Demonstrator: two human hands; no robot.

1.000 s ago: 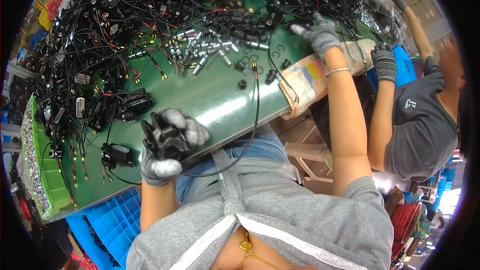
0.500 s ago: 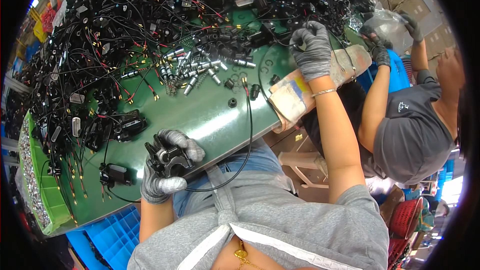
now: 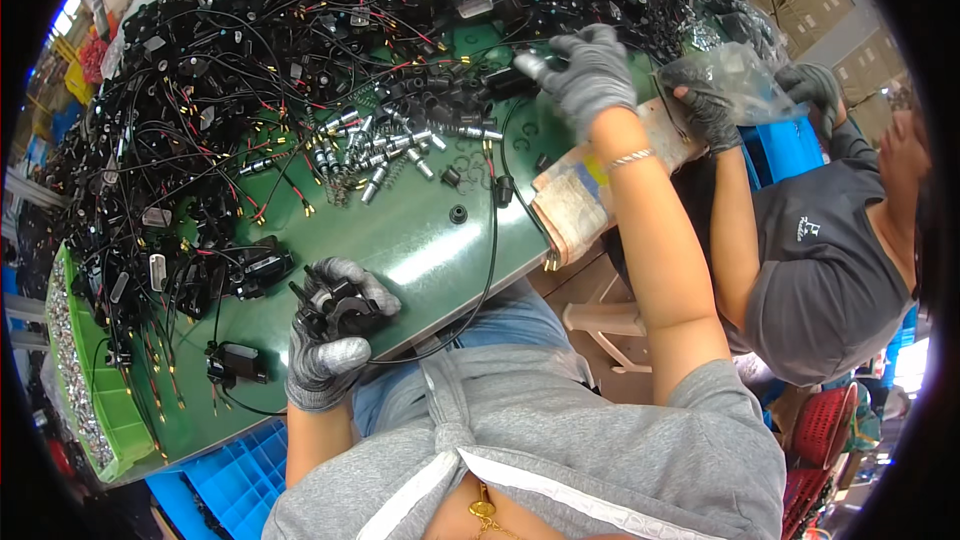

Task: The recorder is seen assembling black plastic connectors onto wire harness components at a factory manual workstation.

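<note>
My left hand (image 3: 335,350), in a grey glove, is closed around a black clamp-shaped bracket (image 3: 345,312) at the table's front edge. A thin black cable (image 3: 488,275) loops from near it across the table's edge and up onto the green top, ending in coloured wire tips. My right hand (image 3: 590,75), also gloved and slightly blurred, hovers at the far right with fingers apart and thumb pointing left. Just left of that thumb lies a black part (image 3: 508,82). Small metal cylinders (image 3: 385,155) and black rubber caps (image 3: 458,213) lie between the hands.
A large heap of black cabled parts (image 3: 250,50) covers the far and left table. A green bin (image 3: 110,410) stands at the left edge. Worn cardboard (image 3: 570,210) lies at the right corner. A co-worker's gloved hands (image 3: 710,118) handle a clear plastic bag (image 3: 730,80).
My right hand has moved left toward the heap, and its curled fingers have spread. My left hand keeps the bracket in nearly the same place. The co-worker's hands have shifted with the bag.
</note>
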